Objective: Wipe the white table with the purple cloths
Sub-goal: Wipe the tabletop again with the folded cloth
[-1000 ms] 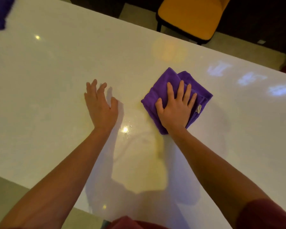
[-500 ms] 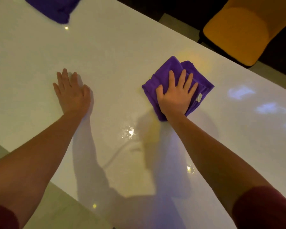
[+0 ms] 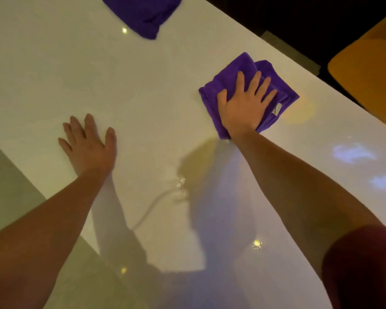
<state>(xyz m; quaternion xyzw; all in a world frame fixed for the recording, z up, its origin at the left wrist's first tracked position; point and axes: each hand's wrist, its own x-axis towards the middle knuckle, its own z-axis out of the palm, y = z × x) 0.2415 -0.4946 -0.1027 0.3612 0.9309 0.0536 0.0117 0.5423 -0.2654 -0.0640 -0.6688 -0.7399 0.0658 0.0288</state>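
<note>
Pressing flat, fingers spread, right hand (image 3: 243, 108) lies palm-down on folded purple cloth (image 3: 250, 70); nothing pinched or curled around, just open palm on fabric. Left hand (image 3: 88, 146) also flat and open on bare tabletop, holding nothing, fingers pointing away from the person, well apart from both cloths. White table (image 3: 76, 74) fills most of the view, glossy, its far edge running diagonally from top centre down to the right; near-left corner shows floor beyond it. Person's shadow and forearm shadows fall across the near half of the surface, with a faint curved streak and small bright glints (image 3: 179, 182) between the two arms, could be wet marks, cannot tell. Orange chair seat (image 3: 366, 70) sits past the far edge at right, off the table. Second purple cloth (image 3: 143, 14) lies at the top of the view near the far edge, cut off by the frame, bunched, untouched, well apart from the hands. Folded cloth under the right hand sits near the far-right edge, roughly a diamond: one corner points up toward the far edge, long axis running from upper left to lower right, layered folds showing at the top. Small white tag (image 3: 277, 108) on its right side, just beside the little finger.
</note>
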